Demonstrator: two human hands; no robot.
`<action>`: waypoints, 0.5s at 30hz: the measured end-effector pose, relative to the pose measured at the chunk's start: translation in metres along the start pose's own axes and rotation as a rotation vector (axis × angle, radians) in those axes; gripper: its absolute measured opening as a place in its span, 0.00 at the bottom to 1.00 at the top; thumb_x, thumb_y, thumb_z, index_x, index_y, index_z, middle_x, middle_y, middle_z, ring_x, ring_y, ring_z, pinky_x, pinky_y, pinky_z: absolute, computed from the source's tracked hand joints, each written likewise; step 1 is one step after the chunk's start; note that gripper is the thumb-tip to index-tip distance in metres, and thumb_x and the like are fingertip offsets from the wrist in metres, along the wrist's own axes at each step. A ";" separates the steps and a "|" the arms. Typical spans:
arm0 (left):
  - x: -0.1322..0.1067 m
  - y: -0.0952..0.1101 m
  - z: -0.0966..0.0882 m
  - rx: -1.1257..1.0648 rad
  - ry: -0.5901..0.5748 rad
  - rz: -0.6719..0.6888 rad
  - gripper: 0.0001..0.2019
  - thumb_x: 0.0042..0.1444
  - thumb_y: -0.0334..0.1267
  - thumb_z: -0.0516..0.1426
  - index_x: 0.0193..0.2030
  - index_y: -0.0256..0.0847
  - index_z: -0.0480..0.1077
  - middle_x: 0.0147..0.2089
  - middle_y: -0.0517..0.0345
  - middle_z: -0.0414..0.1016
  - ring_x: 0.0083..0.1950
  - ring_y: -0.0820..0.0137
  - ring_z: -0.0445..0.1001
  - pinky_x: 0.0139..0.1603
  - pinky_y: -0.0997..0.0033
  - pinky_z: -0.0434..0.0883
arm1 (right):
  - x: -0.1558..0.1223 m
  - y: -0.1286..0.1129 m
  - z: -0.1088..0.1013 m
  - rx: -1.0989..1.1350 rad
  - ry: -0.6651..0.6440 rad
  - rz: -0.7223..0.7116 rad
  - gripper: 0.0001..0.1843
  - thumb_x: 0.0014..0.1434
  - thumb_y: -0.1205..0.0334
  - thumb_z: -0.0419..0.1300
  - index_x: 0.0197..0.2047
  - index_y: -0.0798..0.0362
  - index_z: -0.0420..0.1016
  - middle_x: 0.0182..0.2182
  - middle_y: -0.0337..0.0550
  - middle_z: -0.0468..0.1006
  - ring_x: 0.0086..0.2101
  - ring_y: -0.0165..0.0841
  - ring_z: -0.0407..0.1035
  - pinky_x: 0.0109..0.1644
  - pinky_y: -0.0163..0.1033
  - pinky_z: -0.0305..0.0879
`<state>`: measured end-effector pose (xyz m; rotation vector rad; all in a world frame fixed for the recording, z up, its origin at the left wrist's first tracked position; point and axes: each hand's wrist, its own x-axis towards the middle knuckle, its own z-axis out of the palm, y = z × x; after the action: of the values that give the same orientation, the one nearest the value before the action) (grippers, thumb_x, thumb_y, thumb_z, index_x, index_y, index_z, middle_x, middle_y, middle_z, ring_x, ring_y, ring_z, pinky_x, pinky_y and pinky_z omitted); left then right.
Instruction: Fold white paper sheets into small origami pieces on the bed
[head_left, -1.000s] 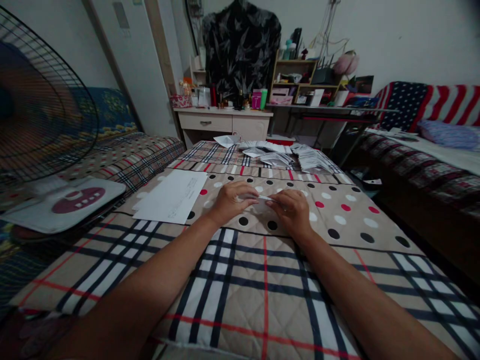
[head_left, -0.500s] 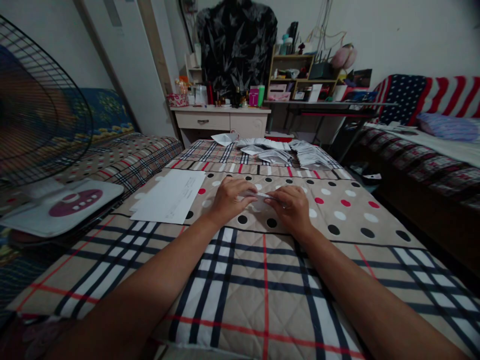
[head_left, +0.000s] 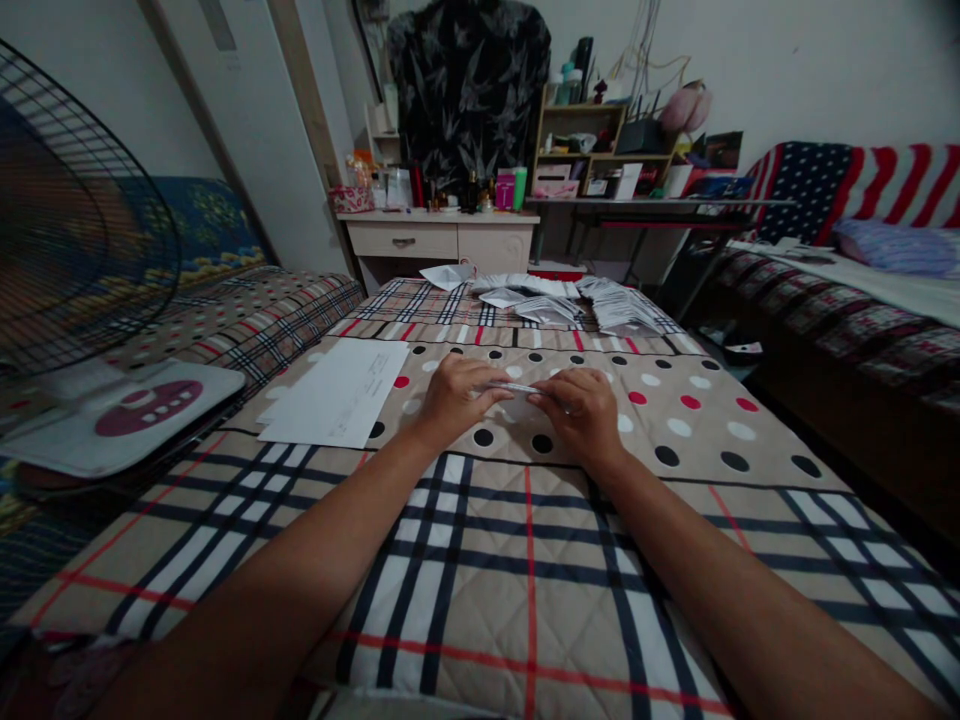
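1. White paper strip (head_left: 514, 387): held over the dotted band of the quilt (head_left: 487, 560), between the person's two hands and ahead of the forearms. It shows nearly edge-on; any folds or layers cannot be made out.
2. Orientation: the long axis runs left to right, across the bed and roughly in line with the dotted band. One end points into the left fingers, the other into the right. The right end sits slightly lower in view. Both tips are covered, so the full length cannot be told.
3. Left hand (head_left: 456, 395): thumb and fingers pinch the strip's left end, thumb on the near side. Back of the hand faces up.
4. Right hand (head_left: 585, 408): thumb and fingers pinch the right end, knuckles up. Exact finger contact is partly hidden.
5. White sheets (head_left: 337, 395): lying flat on the quilt, left of the left hand and apart from it, overlapping unevenly. Faint print shows near the right edge of the top sheet; it is too small to read.
6. White paper pieces (head_left: 619, 308): many, gathered in overlapping rows at the far end of the bed, well apart from both hands.
7. Fan base (head_left: 150, 405): white with a maroon panel, beside the bed's left edge.
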<state>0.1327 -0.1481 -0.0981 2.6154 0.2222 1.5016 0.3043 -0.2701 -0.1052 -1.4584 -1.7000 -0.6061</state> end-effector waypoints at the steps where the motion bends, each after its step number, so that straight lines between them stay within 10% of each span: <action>1: 0.000 0.000 0.000 0.008 -0.003 0.016 0.07 0.53 0.41 0.66 0.36 0.42 0.78 0.34 0.58 0.83 0.36 0.68 0.80 0.41 0.66 0.66 | 0.000 0.000 0.000 0.002 -0.005 0.002 0.07 0.61 0.60 0.63 0.34 0.53 0.79 0.27 0.41 0.79 0.31 0.35 0.70 0.40 0.43 0.56; 15: 0.002 -0.006 -0.013 -0.032 -0.182 -0.070 0.12 0.64 0.43 0.56 0.36 0.42 0.79 0.32 0.59 0.82 0.32 0.71 0.76 0.39 0.69 0.67 | 0.001 -0.001 0.000 0.178 -0.183 0.129 0.11 0.63 0.57 0.60 0.35 0.53 0.80 0.26 0.41 0.79 0.29 0.33 0.70 0.40 0.42 0.57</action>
<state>0.1219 -0.1416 -0.0909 2.6688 0.2660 1.2264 0.3030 -0.2694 -0.1039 -1.5176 -1.7334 -0.2510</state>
